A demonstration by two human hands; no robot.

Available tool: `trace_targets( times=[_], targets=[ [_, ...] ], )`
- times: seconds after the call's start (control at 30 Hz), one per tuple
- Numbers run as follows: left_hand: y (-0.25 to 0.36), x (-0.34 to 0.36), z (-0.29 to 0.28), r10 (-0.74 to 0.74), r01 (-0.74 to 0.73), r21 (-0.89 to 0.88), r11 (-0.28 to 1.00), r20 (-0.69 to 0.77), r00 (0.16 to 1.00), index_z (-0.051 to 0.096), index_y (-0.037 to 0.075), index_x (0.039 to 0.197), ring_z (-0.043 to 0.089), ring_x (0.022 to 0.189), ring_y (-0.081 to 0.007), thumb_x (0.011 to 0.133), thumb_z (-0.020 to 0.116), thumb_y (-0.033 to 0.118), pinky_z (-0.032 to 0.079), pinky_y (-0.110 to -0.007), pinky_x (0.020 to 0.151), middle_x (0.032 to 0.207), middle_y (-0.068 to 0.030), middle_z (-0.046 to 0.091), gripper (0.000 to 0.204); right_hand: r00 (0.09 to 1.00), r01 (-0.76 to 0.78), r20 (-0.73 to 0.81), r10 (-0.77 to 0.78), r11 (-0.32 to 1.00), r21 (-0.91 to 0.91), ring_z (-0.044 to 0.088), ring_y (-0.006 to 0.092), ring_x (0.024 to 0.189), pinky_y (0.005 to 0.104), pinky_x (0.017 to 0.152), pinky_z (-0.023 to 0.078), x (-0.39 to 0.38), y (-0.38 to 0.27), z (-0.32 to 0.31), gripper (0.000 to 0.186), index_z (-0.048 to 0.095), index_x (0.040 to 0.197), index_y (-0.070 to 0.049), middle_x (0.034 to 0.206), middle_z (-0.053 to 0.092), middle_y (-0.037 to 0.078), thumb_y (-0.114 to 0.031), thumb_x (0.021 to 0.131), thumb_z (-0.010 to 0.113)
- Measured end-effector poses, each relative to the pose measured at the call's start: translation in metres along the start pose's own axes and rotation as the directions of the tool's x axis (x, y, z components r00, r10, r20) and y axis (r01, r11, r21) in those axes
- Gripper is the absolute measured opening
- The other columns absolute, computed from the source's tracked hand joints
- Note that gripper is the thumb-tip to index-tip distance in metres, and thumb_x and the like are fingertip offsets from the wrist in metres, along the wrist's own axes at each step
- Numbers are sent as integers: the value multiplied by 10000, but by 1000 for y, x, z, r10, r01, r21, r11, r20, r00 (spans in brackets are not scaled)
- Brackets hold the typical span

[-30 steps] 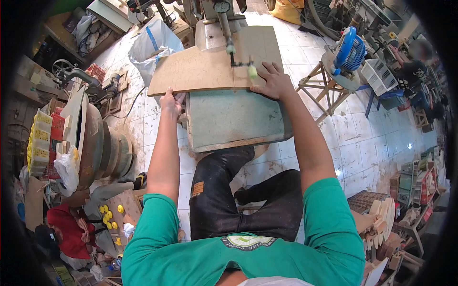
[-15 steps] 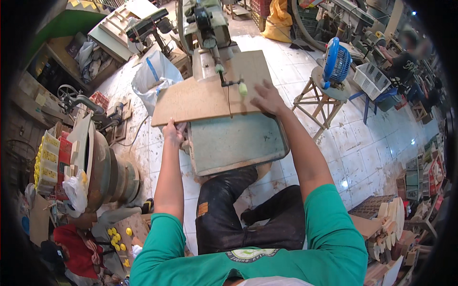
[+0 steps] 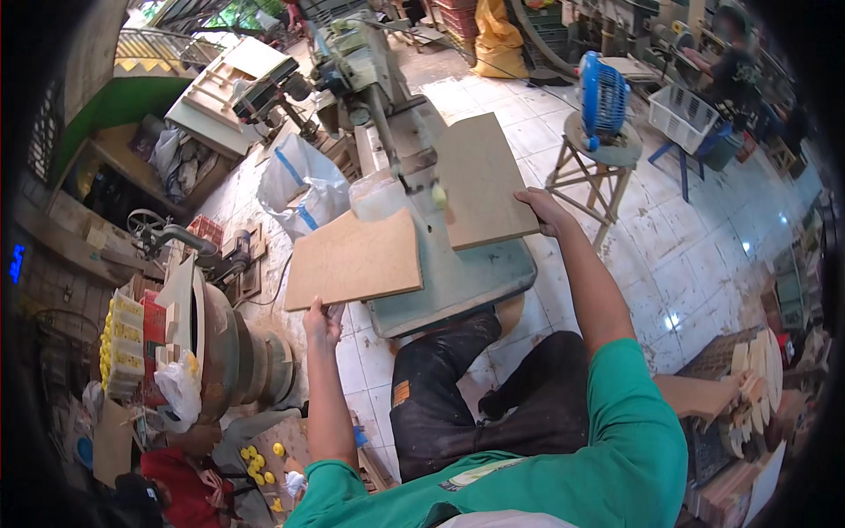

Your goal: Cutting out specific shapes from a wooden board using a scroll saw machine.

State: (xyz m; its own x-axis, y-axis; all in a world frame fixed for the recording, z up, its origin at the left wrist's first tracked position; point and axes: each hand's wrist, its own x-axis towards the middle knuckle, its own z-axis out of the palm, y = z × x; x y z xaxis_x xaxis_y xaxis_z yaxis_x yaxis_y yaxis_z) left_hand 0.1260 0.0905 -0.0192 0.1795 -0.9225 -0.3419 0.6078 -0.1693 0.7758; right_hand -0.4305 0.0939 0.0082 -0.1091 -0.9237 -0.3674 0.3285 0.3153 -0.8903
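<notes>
My left hand (image 3: 322, 326) grips the near edge of a tan wooden board (image 3: 356, 260), its thumb on top and fingers beneath. This board overhangs the left side of a saw's grey-green table (image 3: 458, 286). On the right, my right hand (image 3: 546, 211) holds the right edge of a second wooden board (image 3: 484, 180), which lies partly over the table. A gap shows between the two boards, with bare table in it. The saw's upper arm (image 3: 383, 128) stands at the far side, and a pale green knob (image 3: 438, 195) hangs beside the right board.
A white sack (image 3: 299, 185) stands behind the left board. To the right, a blue fan (image 3: 603, 101) sits on a wooden stool (image 3: 598, 150). Machinery with a round base (image 3: 238, 343) is at my left. Two people work nearby, one lower left, one far right.
The single board has become two separate pieces, drawn apart and nearer to me. My right hand has moved from above the board to its right edge. The view has shifted slightly.
</notes>
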Motion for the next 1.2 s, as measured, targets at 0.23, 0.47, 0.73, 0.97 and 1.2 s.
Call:
trace_targets(
  times=[0.23,0.47,0.73,0.97,1.2],
  targets=[
    [-6,-68,-42,-26,26,-10,1000,3,1000,506,-21,1244,704,945,-354,1023,488,165,601,-530,887,1085,-194,678,289,988,142,-76,-133,980,138,678,184,997,327,842,567,-157,54,-77,400,522,1331,22,1194,650,122,-167,979,520],
    [-19,-103,-52,-65,66,-19,998,58,996,533,-2,1214,714,928,-327,1010,512,156,616,-516,864,1060,-180,688,259,917,195,-377,-129,971,140,681,202,986,342,862,556,-356,105,-169,374,530,1281,47,1148,669,128,-148,962,526],
    [-9,-64,-102,-104,128,-75,989,260,960,581,-97,1174,669,1071,-348,1006,488,149,556,-454,1003,1157,-220,673,312,596,-313,-796,-103,883,-349,662,240,852,385,757,501,-422,192,-222,364,645,992,73,909,697,156,-250,825,653],
    [3,-77,-82,-134,140,-13,990,212,968,553,-129,1194,651,1115,-358,1010,490,126,539,-479,1029,1169,-250,662,321,382,-12,-917,-115,992,-129,621,177,948,326,799,491,-472,263,-191,307,611,1066,44,1034,664,119,-166,843,632],
    [17,-81,-94,-157,166,-24,986,216,964,497,-123,1287,621,1171,-362,997,504,88,489,-505,1082,1285,-267,603,359,368,75,-898,-240,971,-229,695,227,923,363,830,526,-446,227,-255,393,683,1079,36,1017,725,132,-256,819,717]
  ],
)
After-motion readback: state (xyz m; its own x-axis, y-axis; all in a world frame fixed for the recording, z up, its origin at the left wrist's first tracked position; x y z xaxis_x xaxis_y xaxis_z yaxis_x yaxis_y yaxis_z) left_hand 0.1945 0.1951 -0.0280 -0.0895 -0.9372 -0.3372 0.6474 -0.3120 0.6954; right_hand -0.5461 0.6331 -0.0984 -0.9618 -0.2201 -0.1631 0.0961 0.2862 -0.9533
